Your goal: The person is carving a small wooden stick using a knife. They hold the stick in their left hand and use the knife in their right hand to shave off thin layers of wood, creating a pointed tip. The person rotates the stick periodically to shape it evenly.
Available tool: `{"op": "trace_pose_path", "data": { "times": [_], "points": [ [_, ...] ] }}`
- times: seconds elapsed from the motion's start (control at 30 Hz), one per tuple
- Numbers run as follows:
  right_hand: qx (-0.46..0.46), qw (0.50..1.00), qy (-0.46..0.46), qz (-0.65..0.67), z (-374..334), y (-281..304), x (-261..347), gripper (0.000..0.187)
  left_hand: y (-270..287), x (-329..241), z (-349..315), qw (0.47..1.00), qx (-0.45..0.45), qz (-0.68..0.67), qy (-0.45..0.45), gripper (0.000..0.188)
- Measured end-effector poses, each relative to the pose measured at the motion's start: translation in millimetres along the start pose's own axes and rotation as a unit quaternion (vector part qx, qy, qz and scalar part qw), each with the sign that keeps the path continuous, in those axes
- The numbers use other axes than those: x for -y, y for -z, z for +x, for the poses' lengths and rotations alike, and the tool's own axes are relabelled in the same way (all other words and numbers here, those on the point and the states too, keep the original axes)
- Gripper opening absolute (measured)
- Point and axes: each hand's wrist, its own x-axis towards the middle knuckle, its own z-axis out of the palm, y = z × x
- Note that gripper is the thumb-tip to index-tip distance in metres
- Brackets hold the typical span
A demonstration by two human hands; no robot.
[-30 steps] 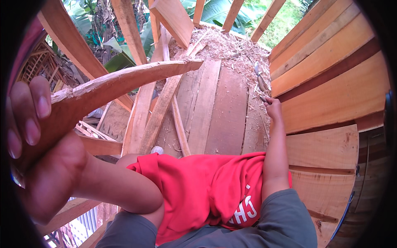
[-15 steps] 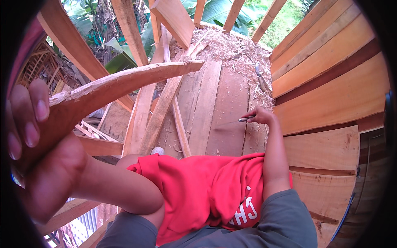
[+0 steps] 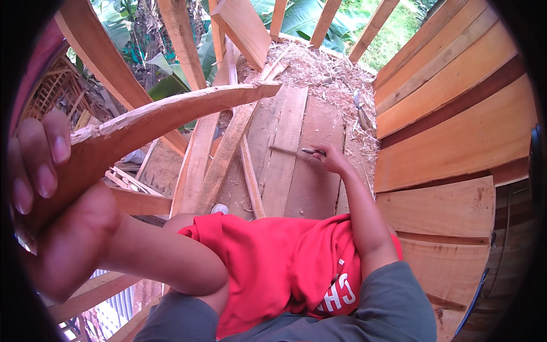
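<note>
My left hand (image 3: 80, 228) grips the near end of a curved wooden piece (image 3: 165, 114) at the left, its fingers wrapped over the edge. The piece slants up and away toward the middle, with a pale, rough-cut upper edge and a smoother brown face. Lower and to the right, my right hand (image 3: 330, 161) is closed round the dark handle of a knife (image 3: 285, 150). Its thin blade points left and is smeared by motion. The knife is apart from the wood, over the plank floor (image 3: 305, 182).
Wood shavings (image 3: 325, 65) cover the floor's far end. A curved-bladed tool (image 3: 360, 108) lies among them at the right. Wooden boards (image 3: 456, 125) line the right side. Slanted beams (image 3: 225, 154) stand left of the middle. Red clothing (image 3: 268, 245) covers my lap.
My right hand has moved left and slightly up with the knife, bringing it nearer the curved wooden piece. My left hand and the wood have hardly shifted.
</note>
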Motion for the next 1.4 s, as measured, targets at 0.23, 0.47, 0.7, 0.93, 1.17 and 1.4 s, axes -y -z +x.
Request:
{"op": "trace_pose_path", "data": {
  "times": [0.23,0.47,0.7,0.93,1.17,1.4],
  "points": [
    [0.105,0.992,0.020,0.063,6,1,25,0.032,15,-3,-9,0.998,-0.041,-0.036,-0.020,0.040],
    [-0.169,0.982,-0.078,-0.008,68,11,-7,0.031,-6,-22,-24,0.977,-0.202,-0.027,0.058,0.015],
    [0.129,0.989,-0.069,0.035,106,14,30,0.028,-2,-24,-26,0.962,-0.259,-0.029,0.078,0.014],
    [-0.091,0.954,-0.171,0.228,121,8,12,0.025,-9,-23,-23,0.965,-0.250,-0.011,0.080,0.014],
    [-0.124,0.966,-0.165,0.155,106,-8,-4,0.026,-14,-15,-24,0.963,-0.253,-0.054,0.075,0.013],
    [0.101,0.940,-0.156,0.286,93,11,-2,0.026,-11,-24,-23,0.969,-0.229,-0.048,0.082,0.017]
  ]
}}
